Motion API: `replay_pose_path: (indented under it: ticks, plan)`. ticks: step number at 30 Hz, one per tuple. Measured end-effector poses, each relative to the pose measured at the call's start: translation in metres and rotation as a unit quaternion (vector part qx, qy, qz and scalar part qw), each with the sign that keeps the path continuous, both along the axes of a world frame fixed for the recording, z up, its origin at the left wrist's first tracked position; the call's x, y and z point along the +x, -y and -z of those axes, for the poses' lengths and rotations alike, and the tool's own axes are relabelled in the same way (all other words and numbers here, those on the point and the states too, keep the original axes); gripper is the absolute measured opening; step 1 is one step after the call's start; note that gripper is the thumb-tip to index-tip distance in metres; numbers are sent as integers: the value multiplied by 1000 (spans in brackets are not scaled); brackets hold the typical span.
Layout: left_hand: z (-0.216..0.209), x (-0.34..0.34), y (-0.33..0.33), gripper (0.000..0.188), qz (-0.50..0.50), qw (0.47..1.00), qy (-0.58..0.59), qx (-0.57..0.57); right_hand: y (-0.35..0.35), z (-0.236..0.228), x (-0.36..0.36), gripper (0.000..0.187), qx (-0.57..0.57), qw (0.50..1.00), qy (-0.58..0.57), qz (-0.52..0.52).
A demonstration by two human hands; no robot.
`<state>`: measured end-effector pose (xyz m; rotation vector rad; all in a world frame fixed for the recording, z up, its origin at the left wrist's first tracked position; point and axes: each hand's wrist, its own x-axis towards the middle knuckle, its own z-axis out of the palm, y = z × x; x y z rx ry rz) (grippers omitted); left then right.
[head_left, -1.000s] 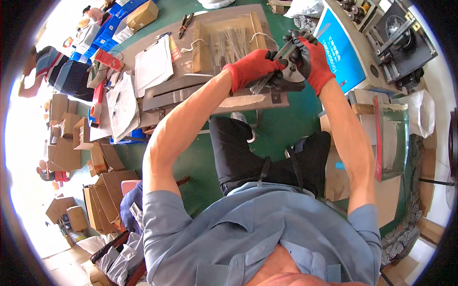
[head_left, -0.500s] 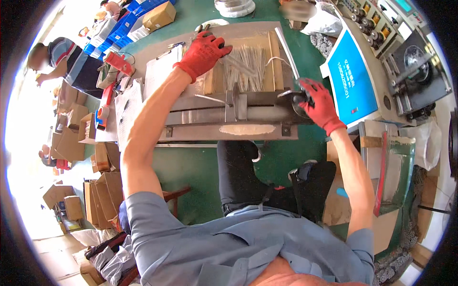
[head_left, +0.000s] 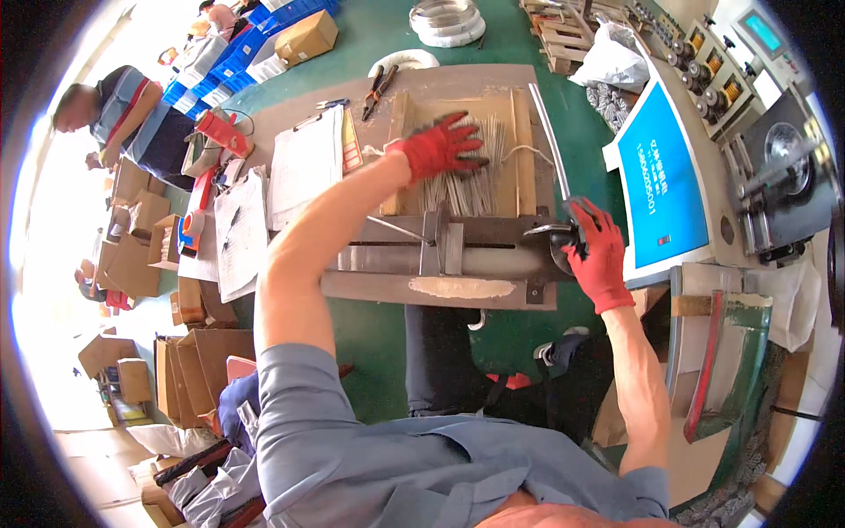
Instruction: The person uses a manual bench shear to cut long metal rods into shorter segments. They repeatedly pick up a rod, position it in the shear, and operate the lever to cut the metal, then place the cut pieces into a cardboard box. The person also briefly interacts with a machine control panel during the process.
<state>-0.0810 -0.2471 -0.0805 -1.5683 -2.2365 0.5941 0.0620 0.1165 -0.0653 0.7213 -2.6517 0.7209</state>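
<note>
My left hand (head_left: 440, 151), in a red glove with dark fingertips, reaches over a shallow wooden tray. Its fingers are spread above a bundle of thin metal rods (head_left: 466, 189), partly covering them; whether it touches them I cannot tell. My right hand (head_left: 601, 264), also red-gloved, curls round a dark round handle (head_left: 561, 253) at the right end of a metal bench fixture (head_left: 493, 261). Fingers and handle overlap there, so the grip is partly hidden. A long silver bar (head_left: 550, 136) slants from the far edge toward this hand. An upright metal block (head_left: 451, 248) stands midway along the fixture.
Pliers (head_left: 377, 91) and papers (head_left: 305, 163) lie left of the tray (head_left: 523, 141). A blue-fronted machine (head_left: 658, 180) stands at right. Behind the bench are wire coils (head_left: 446, 22). Cartons (head_left: 189, 378) and another person (head_left: 132, 119) are at left.
My left hand has moved right and nearer, from beside the pliers to over the rods, its fingers now spread. My right hand stays at the handle. The whole view has shifted a little.
</note>
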Motion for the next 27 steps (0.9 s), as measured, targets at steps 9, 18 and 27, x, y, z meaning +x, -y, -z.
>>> replay_pose_path:
  ticks: [9,18,27]
  plan:
    - [23,21,-10,46,-140,990,9,7,5,-6,0,69,1,1000,25,9]
    - [-9,50,-31,58,-353,898,92,247,-1,1,4,62,-75,997,5,-1]
    - [42,55,-36,61,-325,896,257,156,3,13,-2,51,-131,989,35,-62]
